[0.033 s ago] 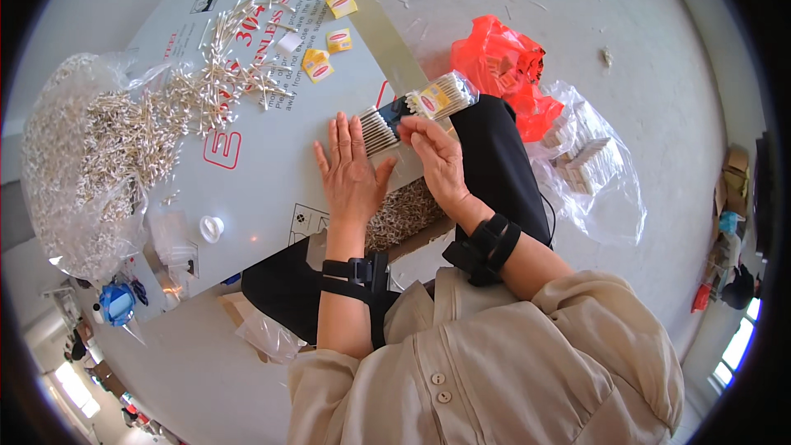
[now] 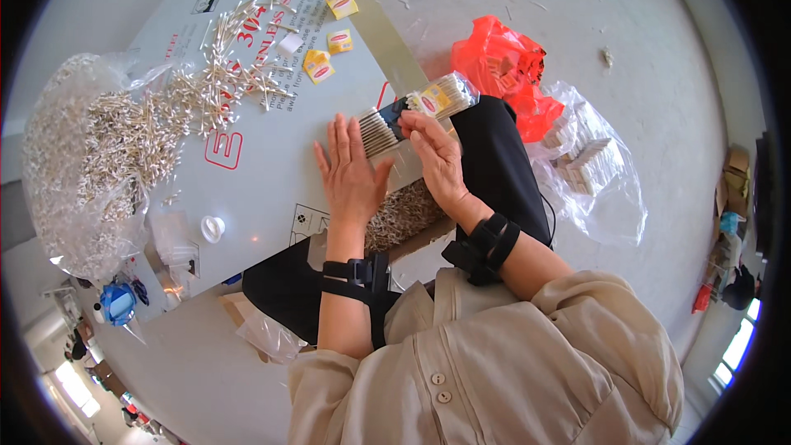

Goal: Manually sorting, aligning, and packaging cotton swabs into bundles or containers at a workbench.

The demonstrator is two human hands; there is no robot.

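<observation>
My left hand (image 2: 353, 175) rests flat on the table with its fingers spread, beside a neat row of cotton swabs (image 2: 378, 133). From the other side my right hand (image 2: 441, 161) reaches in. Its fingers are bent together at the swabs' right end, touching a dark strip (image 2: 395, 110); anything between the fingertips is hidden. Just beyond that strip lies a clear packet of cotton swabs (image 2: 443, 96) with a yellow card, at the table's edge. Below my hands, an open box of cotton swabs (image 2: 404, 214) sits by my lap.
A large clear bag of swabs (image 2: 107, 148) spills across the table (image 2: 272, 173) at left. Several yellow cards (image 2: 318, 66) lie farther up. A white round cap (image 2: 212, 229) is at lower left. On the floor at right are a red bag (image 2: 498, 58) and a clear bag of white packs (image 2: 597, 165).
</observation>
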